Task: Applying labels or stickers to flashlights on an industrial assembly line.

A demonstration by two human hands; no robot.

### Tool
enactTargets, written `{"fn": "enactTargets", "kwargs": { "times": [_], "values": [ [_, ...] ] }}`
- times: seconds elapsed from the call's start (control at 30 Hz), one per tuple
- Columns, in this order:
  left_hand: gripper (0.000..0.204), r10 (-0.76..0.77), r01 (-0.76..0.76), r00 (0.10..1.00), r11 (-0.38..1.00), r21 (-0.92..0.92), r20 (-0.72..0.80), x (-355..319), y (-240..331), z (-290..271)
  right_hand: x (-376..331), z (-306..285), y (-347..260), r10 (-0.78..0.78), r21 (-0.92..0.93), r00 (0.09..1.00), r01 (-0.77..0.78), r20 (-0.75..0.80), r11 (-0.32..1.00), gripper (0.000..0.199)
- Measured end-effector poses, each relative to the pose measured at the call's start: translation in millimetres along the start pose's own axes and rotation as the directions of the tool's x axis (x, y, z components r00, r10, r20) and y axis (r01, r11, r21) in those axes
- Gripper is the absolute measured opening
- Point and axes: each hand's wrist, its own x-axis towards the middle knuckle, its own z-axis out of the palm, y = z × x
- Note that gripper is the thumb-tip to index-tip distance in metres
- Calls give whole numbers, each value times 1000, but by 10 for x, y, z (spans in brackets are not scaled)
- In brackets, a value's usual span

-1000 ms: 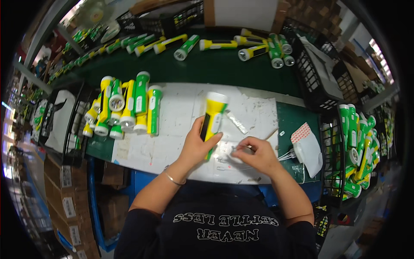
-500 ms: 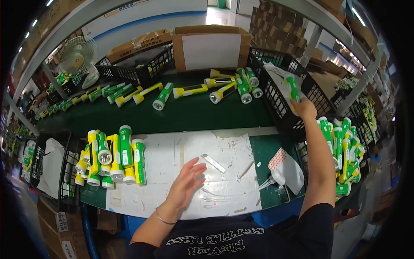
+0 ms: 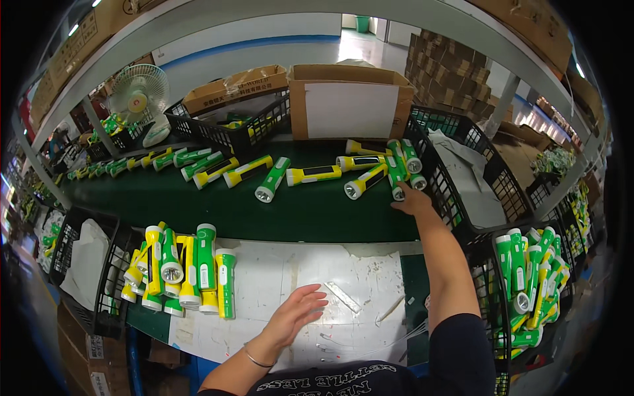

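My right hand (image 3: 415,200) reaches to the far side, its thumb and fingers around the lens end of a green flashlight (image 3: 395,166), which lies on the dark green belt (image 3: 317,221). Beside it lie two more green flashlights and several yellow ones, such as a yellow flashlight (image 3: 365,181). My left hand (image 3: 294,315) hovers over the white work surface (image 3: 264,284), fingers stretched and slightly bent, holding nothing. A metal ruler-like strip (image 3: 342,297) and a thin pen-like stick (image 3: 390,308) lie near it.
Yellow and green flashlights (image 3: 206,257) are piled at the left. Black crates stand left (image 3: 109,284) and right (image 3: 456,198), the right one lined with paper. Another flashlight pile (image 3: 528,284) is at far right. A cardboard box (image 3: 406,99) and a fan (image 3: 137,99) stand behind.
My right hand has moved left from the right crate to the flashlights on the belt. The green flashlight it held there no longer shows. The view has shifted; my left hand stays over the surface.
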Motion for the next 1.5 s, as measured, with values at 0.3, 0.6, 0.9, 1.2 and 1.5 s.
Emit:
{"fn": "enactTargets", "kwargs": {
  "times": [0.3, 0.6, 0.9, 1.2, 1.5],
  "values": [
    [34, 46, -39, 995, 996, 75, -93, -4, 33, -100, -639, -365, -368, -187, -81, 961, 174, -203, 981, 52],
    [35, 82, -87, 996, 954, 285, 31, -282, 19, 92, -825, -58, -479, -49, 23, 999, 48, 14, 999, 52],
    [58, 388, -463, 834, 103, 881, 392, -93, 255, 143, -2273, -1037, -953, -859, 525, 414, 680, 302, 512, 25],
    [42, -226, 275, 951, 928, -249, 211, -75, -344, 92, -2727, -423, -887, -485, 699, 862, 438, -148, 566, 31],
    [42, -127, 123, 990, 990, -69, -59, -18, -443, 90, -3194, 106, -842, -439, 795, 898, 256, 15, 551, 32]
  ]
}}
